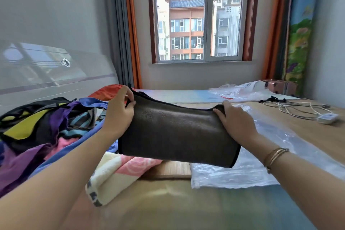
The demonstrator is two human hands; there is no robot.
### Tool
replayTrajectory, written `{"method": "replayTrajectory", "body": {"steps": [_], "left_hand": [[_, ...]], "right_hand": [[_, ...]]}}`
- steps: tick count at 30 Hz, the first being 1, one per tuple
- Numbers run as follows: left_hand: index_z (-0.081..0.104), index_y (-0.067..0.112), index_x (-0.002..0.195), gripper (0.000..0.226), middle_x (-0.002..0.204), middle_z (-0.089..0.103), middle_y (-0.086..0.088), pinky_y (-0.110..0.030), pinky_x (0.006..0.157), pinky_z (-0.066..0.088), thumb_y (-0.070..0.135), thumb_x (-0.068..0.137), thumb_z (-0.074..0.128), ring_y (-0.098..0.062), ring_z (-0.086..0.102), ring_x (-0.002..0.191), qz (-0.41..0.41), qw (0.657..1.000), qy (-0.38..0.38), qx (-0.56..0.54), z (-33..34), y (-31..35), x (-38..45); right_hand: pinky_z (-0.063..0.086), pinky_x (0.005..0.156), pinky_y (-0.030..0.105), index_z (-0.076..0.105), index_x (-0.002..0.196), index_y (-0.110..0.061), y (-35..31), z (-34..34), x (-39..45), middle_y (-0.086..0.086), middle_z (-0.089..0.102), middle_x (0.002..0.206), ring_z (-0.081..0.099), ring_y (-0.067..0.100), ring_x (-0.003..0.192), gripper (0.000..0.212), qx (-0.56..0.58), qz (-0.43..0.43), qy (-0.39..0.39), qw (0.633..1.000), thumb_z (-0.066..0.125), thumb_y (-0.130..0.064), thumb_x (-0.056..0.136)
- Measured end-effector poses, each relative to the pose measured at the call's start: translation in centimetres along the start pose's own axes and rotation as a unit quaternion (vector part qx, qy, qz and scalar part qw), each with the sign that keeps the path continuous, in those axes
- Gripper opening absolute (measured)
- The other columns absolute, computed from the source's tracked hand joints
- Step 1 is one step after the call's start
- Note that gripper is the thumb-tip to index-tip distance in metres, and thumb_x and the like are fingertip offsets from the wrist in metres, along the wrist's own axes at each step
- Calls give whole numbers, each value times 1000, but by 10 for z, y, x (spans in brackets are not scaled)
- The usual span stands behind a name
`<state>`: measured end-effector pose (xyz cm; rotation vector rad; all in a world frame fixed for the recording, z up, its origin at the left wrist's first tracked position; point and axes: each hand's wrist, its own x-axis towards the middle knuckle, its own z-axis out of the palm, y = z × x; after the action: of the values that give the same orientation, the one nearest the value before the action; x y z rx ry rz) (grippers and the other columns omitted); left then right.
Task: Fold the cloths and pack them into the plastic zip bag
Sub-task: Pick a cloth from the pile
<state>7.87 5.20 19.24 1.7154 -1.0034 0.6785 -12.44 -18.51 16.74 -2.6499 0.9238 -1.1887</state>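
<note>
Bed [168, 205]: cloths [37, 131], zip bag [242, 172], cables [298, 108]

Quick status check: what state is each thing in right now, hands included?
Left hand: pinches the dark cloth's upper left corner.
Right hand: grips the dark cloth's upper right edge.
Dark cloth: doubled over, held up off the bed.
Plastic zip bag: lying flat under the cloth; contents cannot be told.
Cloth pile: heaped, unfolded.
Pink-and-cream towel: loosely bunched.

Count's in: two hands, the left hand [119, 113] and the right hand [236, 120], on one dark brown cloth [177, 134], one heap of coloured cloths [46, 123], one pink-and-cream towel [119, 172], two clear plastic bags [233, 173] [240, 89], one white charger [327, 117], one bracelet [274, 156].
</note>
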Motion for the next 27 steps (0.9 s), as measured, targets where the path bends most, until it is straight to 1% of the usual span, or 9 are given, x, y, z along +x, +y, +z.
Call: {"method": "replayTrajectory", "body": {"steps": [2, 4, 8, 11, 13, 18, 22, 23, 27], "left_hand": [[62, 14, 82, 23, 84, 65, 3, -8, 75, 38, -7, 85, 54, -10, 57, 81, 4, 999, -31, 8, 2, 1, -6], [70, 16, 85, 27, 93, 70, 3, 1, 77, 33, -5, 88, 53, -9, 59, 90, -19, 999, -49, 2, 6, 7, -11], [69, 18, 114, 29, 116, 64, 1, -10, 95, 37, 3, 90, 60, -11, 57, 108, -51, 986, -148, -52, 19, 29, -13], [59, 25, 129, 41, 126, 55, 6, -20, 99, 43, 15, 90, 66, -9, 53, 115, -65, 964, -241, -90, 29, 59, -19], [56, 29, 131, 40, 130, 53, 12, -10, 94, 42, 29, 92, 63, -3, 50, 118, -73, 949, -278, -132, 34, 81, -24], [59, 36, 127, 45, 128, 58, 16, -24, 105, 40, 53, 85, 60, 3, 54, 117, -134, 906, -292, -274, 41, 109, -35], [50, 35, 130, 56, 116, 58, 18, -12, 77, 51, 11, 84, 71, 13, 61, 90, -137, 905, -288, -281, 47, 108, -42], [49, 35, 130, 60, 116, 59, 16, -16, 74, 54, 0, 85, 67, 10, 63, 87, -145, 903, -283, -290, 50, 107, -43], [55, 41, 124, 63, 122, 60, 16, -43, 86, 56, -10, 86, 57, -14, 67, 101, -174, 879, -249, -368, 59, 102, -44]], "right_hand": [[43, 65, 36, 51, 95, -8, 6, -1, -1, 12, 61, 86, 62, 35, 86, 32, 12, 31, -34, 999, 48, -40, 98], [39, 67, 32, 56, 93, -7, 6, -8, 3, 10, 58, 86, 60, 33, 90, 26, 143, 122, -94, 978, 55, -33, 96], [52, 51, 25, 58, 85, -10, -24, -32, -4, 8, 57, 74, 57, 18, 61, 7, 456, 279, -212, 818, 57, -14, 91], [58, 53, 28, 55, 73, -9, -50, -45, -7, 8, 59, 64, 62, 18, 49, 19, 540, 247, -241, 768, 52, -6, 92], [56, 48, 26, 55, 74, -6, -64, -53, -10, 10, 61, 61, 63, 19, 46, 21, 549, 212, -255, 767, 50, -7, 94], [56, 49, 25, 59, 83, -4, -75, -61, -15, 13, 65, 66, 68, 21, 54, 19, 597, 155, -223, 755, 51, -14, 97], [60, 64, 31, 58, 100, -3, -63, -66, -21, 17, 67, 87, 70, 25, 70, 22, 643, 145, -229, 716, 45, -20, 99], [58, 67, 29, 59, 101, -3, -58, -65, -23, 16, 68, 91, 70, 24, 75, 22, 635, 141, -218, 727, 44, -19, 98], [44, 80, 24, 52, 113, -17, -22, -54, -33, -4, 61, 107, 57, 13, 100, 23, 475, 144, -88, 864, 58, -28, 93]]}}
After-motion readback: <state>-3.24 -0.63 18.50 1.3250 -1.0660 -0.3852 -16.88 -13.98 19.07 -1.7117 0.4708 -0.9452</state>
